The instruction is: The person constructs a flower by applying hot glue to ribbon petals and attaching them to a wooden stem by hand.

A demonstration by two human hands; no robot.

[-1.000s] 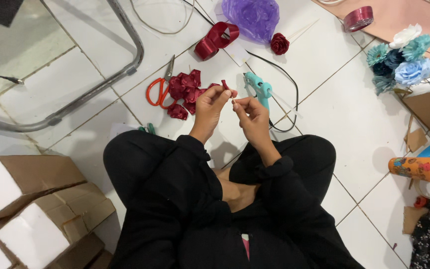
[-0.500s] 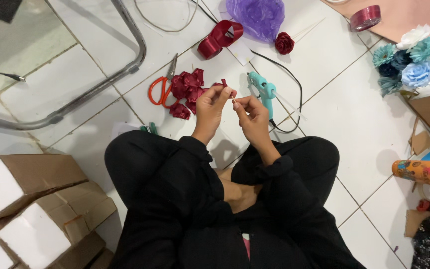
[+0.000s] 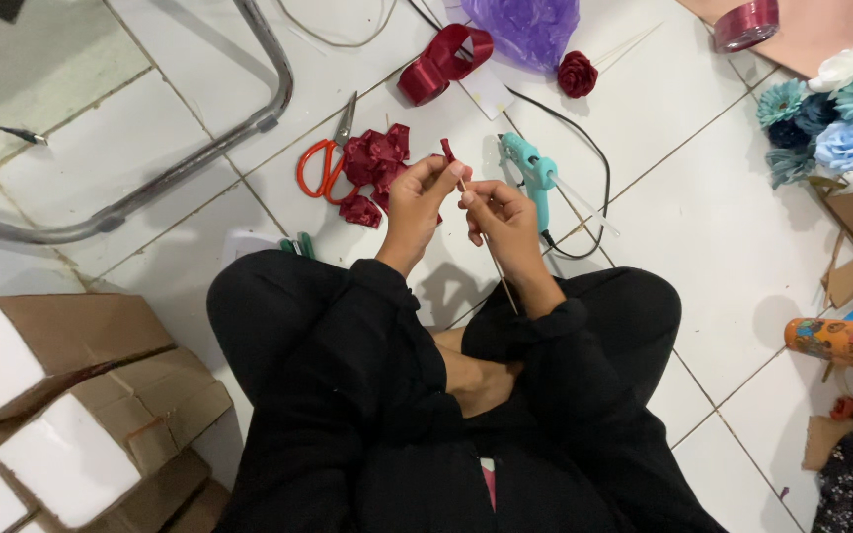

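While the person sits cross-legged on the white tiled floor [image 3: 713, 227], both hands meet just beside the teal glue gun [image 3: 533, 176], which serves as the reference for all items listed. Left hand [image 3: 415, 202]: fingers curled and pinched shut on a small dark red ribbon piece [image 3: 447, 152], on the near-left side of the glue gun. Right hand [image 3: 502, 223]: fingertips closed on a thin wooden skewer [image 3: 502, 273], which slants down toward the lap; the ribbon piece sits at the skewer's upper end, between the two hands. Pile of dark red ribbon cuttings [image 3: 372, 166]: left of the glue gun, partly behind the left hand. Orange-handled scissors [image 3: 324, 163]: further left, touching the pile. Loop of dark red ribbon [image 3: 443, 61]: beyond the glue gun, up and to the left. Finished red ribbon rose [image 3: 577, 74]: just beyond the glue gun. Purple plastic bag [image 3: 525, 25]: further beyond. Black cord [image 3: 594, 188]: runs along the glue gun's right side. Blue and white flower bunch [image 3: 831, 114]: well to the right. Ribbon roll [image 3: 747, 22]: far upper right. Brown cartons [image 3: 71, 395]: well apart, lower left. Metal chair frame [image 3: 199, 148]: far left.
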